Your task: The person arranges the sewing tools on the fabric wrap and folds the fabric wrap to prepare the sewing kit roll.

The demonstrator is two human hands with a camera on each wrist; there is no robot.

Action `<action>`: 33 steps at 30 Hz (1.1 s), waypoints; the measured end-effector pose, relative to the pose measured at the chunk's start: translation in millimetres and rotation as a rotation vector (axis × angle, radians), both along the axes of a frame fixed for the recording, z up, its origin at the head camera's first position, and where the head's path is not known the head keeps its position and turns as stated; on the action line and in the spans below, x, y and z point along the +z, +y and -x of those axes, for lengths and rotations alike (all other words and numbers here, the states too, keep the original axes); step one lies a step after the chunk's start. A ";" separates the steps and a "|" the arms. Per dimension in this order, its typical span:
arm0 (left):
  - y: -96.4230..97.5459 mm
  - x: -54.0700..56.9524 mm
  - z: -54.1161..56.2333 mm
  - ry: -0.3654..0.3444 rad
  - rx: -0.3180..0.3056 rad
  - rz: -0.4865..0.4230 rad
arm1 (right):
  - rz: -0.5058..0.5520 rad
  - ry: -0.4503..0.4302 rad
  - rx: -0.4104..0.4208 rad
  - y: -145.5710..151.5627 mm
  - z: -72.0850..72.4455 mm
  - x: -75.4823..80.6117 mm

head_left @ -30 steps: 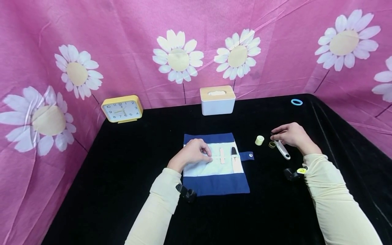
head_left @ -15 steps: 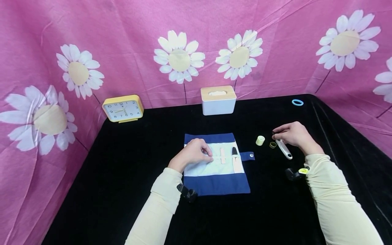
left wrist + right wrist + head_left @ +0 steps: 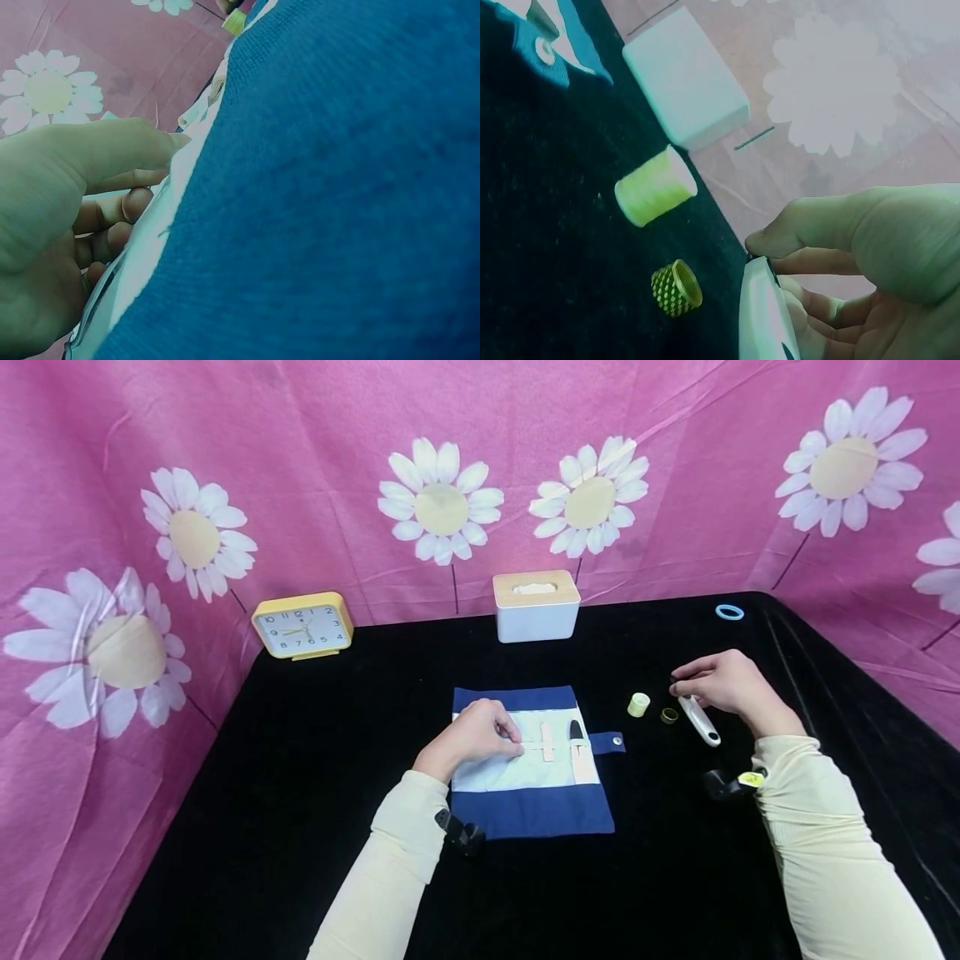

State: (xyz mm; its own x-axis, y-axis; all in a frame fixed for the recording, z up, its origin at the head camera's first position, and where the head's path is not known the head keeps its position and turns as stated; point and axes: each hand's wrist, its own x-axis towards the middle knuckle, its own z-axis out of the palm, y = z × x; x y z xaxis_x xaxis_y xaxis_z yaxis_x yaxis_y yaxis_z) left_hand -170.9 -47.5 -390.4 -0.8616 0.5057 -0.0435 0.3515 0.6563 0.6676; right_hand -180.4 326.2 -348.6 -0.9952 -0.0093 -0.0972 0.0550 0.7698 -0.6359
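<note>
A blue-edged fabric tool roll (image 3: 532, 810) lies unfolded with a white inside. Across it my left hand (image 3: 468, 733) bends over, thumb and forefinger pinching at the narrow white strap (image 3: 531, 745). In the left wrist view the thumb (image 3: 135, 146) meets the white cloth edge. A pale pink strip (image 3: 547, 742) and a black-topped item (image 3: 576, 730) sit under the strap. To the right, my right hand (image 3: 727, 681) pinches the black end of a slim white-handled tool (image 3: 765, 315). Left of that hand are a gold dimpled thimble (image 3: 676, 289) and a pale yellow thread spool (image 3: 656, 186).
A yellow clock (image 3: 303, 627) stands at the back left of the black-covered table. A white tissue box (image 3: 536, 614) with a wooden lid is at the back middle. Farther right lies a light blue ring (image 3: 729, 612). Pink flowered cloth hangs behind.
My right hand has shifted slightly right and away from me, carrying the white-handled tool with it. The left hand stays at the strap.
</note>
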 end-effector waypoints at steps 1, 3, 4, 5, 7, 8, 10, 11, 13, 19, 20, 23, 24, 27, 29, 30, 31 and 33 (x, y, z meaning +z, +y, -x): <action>0.1 -0.2 0.1 0.001 -0.001 0.002 | -0.002 -0.001 0.002 -1.1 -0.4 1.5; 0.2 -0.5 0.2 0.003 -0.003 0.001 | -0.003 -0.002 0.006 -3.6 -1.5 4.8; 0.3 -0.7 0.2 0.005 -0.004 0.002 | -0.004 -0.002 0.008 -5.0 -2.1 6.6; 0.3 -0.9 0.3 0.005 -0.005 0.002 | -0.006 -0.003 0.011 -6.3 -2.9 8.5; 0.2 -1.2 0.3 0.006 -0.005 -0.001 | -0.025 0.007 0.013 -9.3 -4.6 12.4; 0.0 -1.2 0.3 0.006 -0.005 -0.004 | -0.035 0.013 0.013 -10.9 -5.5 14.3; -0.3 -1.2 0.1 0.007 -0.008 -0.005 | -0.052 0.027 0.015 -14.1 -7.0 17.8; -0.4 -1.1 0.0 0.008 -0.009 -0.007 | -0.059 0.033 0.016 -15.6 -7.7 19.4; -0.7 -1.1 -0.1 0.013 -0.014 -0.011 | -0.063 0.039 0.021 -18.6 -8.8 22.3; -0.9 -1.2 0.2 0.024 -0.032 -0.004 | -0.089 0.048 0.027 -26.9 -11.5 27.9; -0.9 -1.1 0.2 0.024 -0.034 -0.002 | -0.096 0.050 0.027 -28.3 -11.9 28.6; -0.7 -0.9 0.0 0.024 -0.035 0.001 | -0.113 0.055 0.032 -33.1 -12.7 30.2; -0.7 -0.9 -0.1 0.025 -0.033 0.002 | -0.119 0.056 0.034 -35.1 -12.8 30.5; -0.7 -1.2 -0.3 0.026 -0.030 0.002 | -0.121 0.055 0.043 -42.8 -13.2 31.0; -0.8 -1.1 -0.4 0.025 -0.027 0.002 | -0.114 0.052 0.050 -48.7 -13.5 30.7; -0.9 -1.0 -0.4 0.026 -0.026 0.002 | -0.108 0.050 0.055 -51.3 -13.6 30.3; -0.9 -0.7 -0.5 0.027 -0.026 0.001 | -0.104 0.049 0.060 -53.8 -13.8 30.0; -1.0 -0.3 -0.6 0.029 -0.028 0.001 | -0.092 0.046 0.067 -58.5 -14.0 28.9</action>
